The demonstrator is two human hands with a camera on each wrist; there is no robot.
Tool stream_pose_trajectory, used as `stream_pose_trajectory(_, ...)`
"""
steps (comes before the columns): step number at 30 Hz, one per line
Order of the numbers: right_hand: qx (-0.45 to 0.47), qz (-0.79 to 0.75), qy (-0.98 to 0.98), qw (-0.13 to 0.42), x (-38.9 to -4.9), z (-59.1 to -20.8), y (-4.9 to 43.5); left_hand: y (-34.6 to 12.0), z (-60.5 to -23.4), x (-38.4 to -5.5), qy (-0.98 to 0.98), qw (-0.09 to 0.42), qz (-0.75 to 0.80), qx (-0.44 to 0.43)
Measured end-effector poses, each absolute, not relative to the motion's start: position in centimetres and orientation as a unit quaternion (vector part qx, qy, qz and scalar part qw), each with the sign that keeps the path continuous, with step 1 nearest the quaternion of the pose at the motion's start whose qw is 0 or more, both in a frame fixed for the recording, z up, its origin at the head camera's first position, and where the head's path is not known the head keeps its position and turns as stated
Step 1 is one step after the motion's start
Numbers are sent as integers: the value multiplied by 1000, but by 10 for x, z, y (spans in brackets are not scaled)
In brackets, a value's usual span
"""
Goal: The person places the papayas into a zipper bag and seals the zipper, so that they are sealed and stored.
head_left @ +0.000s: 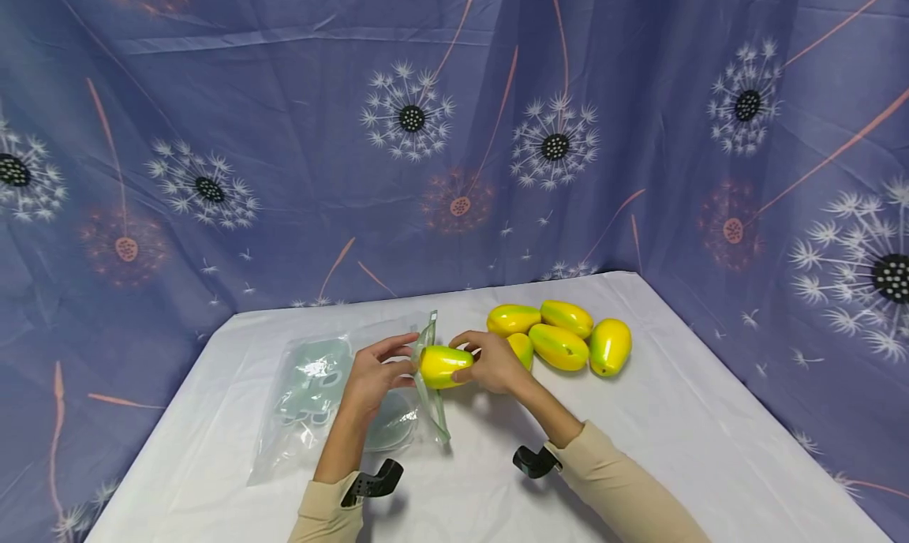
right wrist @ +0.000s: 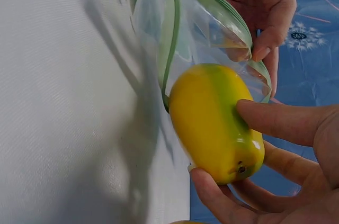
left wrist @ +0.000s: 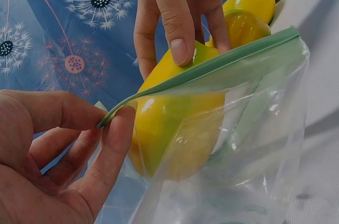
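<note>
**Yellow-green fruit (head_left: 443, 366) end-on in the mouth of a zip bag (head_left: 268, 453)**

Left hand (head_left: 374, 376) pinches the bag's green zip edge (left wrist: 222, 62), thumb against finger; right hand (head_left: 495, 362) grips the fruit by its outer end. Fruit lies between the two hands, right one nearer, long axis pointing leftward through the opening, inner end just inside the clear plastic. Bag spreads left over a white cloth (head_left: 660, 456); loose fruits (head_left: 559, 347) cluster beyond the right hand. Dandelion-print curtain (head_left: 284, 132) behind.

I work somewhere screened off, whether home or lab I can't tell: a white cloth-covered counter (head_left: 710, 448) lies beneath my fingers (left wrist: 63, 110), and blue-violet dandelion-print curtains (head_left: 298, 132) hang beyond them and to their left and right.
</note>
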State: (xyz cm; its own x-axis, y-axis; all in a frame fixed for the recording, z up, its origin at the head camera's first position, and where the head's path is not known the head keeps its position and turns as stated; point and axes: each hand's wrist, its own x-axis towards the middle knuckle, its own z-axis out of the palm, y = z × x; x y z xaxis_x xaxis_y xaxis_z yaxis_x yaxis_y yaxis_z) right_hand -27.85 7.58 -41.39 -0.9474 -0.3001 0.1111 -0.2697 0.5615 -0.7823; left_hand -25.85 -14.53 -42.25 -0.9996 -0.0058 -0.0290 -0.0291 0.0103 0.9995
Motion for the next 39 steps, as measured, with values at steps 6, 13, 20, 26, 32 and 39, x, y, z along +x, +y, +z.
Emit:
stream_pose_trajectory(6, -155, -437, 885, 35, -281, -415, 74, -146, -423, -260, 709, 7, 705, -14)
stream_pose_trajectory(13, -148, -448, 880, 48, -284, -416, 71, -146, -423, -260, 708, 13, 707, -3)
stream_pose_trajectory(20, -147, -440, 883, 65, -288, -413, 71, -148, -422, -258, 705, 9, 709, -13)
stream_pose_trajectory(26, -117, -473, 867, 101, -290, -417, 71, -146, -423, -259, 706, 15, 708, -13)
stream_pose_trajectory(32, -121, -500, 851, 103, -289, -426, 72, -143, -424, -259, 698, 18, 716, -10)
stream_pose_trajectory(39, -122, -535, 827, 120, -288, -427, 68, -146, -418, -256, 691, 18, 722, -17)
